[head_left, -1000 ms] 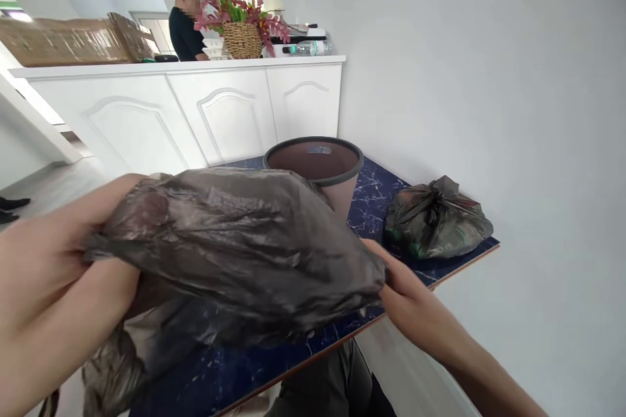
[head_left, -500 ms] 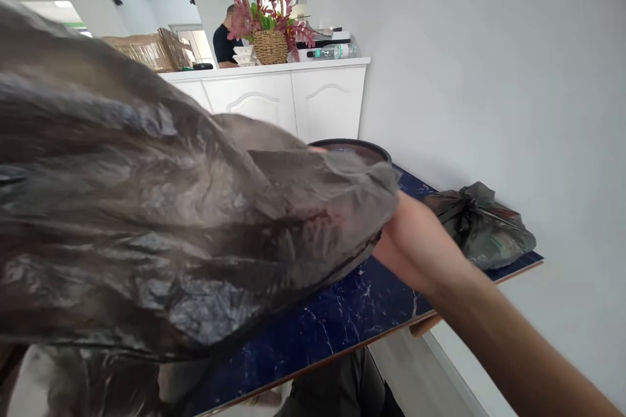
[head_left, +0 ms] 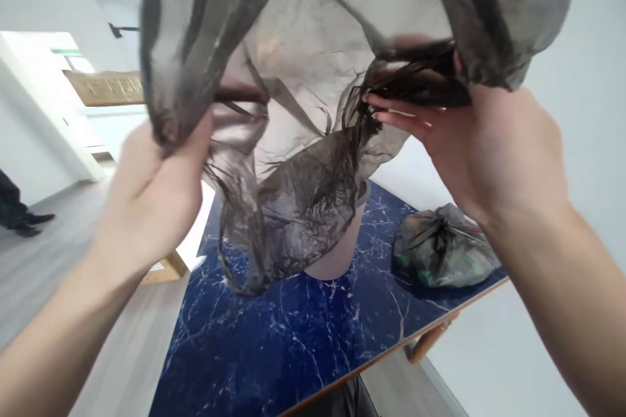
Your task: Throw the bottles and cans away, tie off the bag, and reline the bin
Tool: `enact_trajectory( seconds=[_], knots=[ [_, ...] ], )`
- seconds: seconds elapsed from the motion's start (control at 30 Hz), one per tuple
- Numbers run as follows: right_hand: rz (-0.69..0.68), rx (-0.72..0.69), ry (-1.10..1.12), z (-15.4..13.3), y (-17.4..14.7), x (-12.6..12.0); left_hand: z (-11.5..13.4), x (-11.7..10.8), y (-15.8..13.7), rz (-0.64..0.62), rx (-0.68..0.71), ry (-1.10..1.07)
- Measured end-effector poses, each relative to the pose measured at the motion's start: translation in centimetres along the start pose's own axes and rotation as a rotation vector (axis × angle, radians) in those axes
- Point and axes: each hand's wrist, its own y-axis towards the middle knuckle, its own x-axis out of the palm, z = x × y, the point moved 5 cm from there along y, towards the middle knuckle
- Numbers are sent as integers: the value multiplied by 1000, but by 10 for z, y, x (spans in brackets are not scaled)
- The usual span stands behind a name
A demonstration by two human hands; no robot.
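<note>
A thin, dark translucent garbage bag [head_left: 308, 202] hangs spread between my two hands, above the blue table. My left hand [head_left: 156, 189] is closed on the bag's left side, thumb pressing the film. On the other side my right hand [head_left: 484, 137] grips a gathered bunch of the film, with a few fingers stretched under it. Behind the bag, a pinkish trash can [head_left: 342, 251] stands upright on the table; the bag covers most of it. A knotted dark bag [head_left: 445, 247] with things inside rests on the table at the right.
The blue marble-patterned table [head_left: 235, 345] meets the white wall on the right. A cardboard box [head_left: 166, 268] is on the floor beside its left edge. At far left, a person's dark shoes [head_left: 29, 221] show on the grey floor.
The bag has swung from the left to in front of me and opened out. My left hand has come into view holding it. The view has turned left and down, exposing the trash can.
</note>
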Motion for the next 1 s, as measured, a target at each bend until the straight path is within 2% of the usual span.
enact_trajectory(
  seconds=[0.1,0.17,0.23,0.4,0.47,0.53,0.6,0.67,0.77,0.83,1.0],
  knots=[
    [-52,112,-8,20,5,-8,1,25,8,-98,77,-141],
    [-147,214,-118,42,7,-7,-5,39,7,-166,38,-240],
    [-221,244,-285,65,12,-5,-12,47,4,-188,-22,-327],
    [-241,123,-652,106,26,2,-27,56,-3,-200,-65,-439],
    [-372,173,-737,119,27,12,-31,57,-4,-241,-57,-434],
    [-566,236,-808,131,24,25,-36,58,-6,-278,-60,-404],
    [-712,208,-913,140,22,38,-41,58,-8,-302,-60,-387],
    [-762,92,-1043,147,25,49,-48,60,-11,-335,-57,-385],
    [-750,-22,-1141,158,33,60,-59,64,-16,-372,-71,-350],
    [-797,-40,-1159,163,37,66,-69,66,-20,-375,-110,-323],
    [-1110,23,-1201,169,26,72,-92,66,-34,-376,-208,-332]
  ],
)
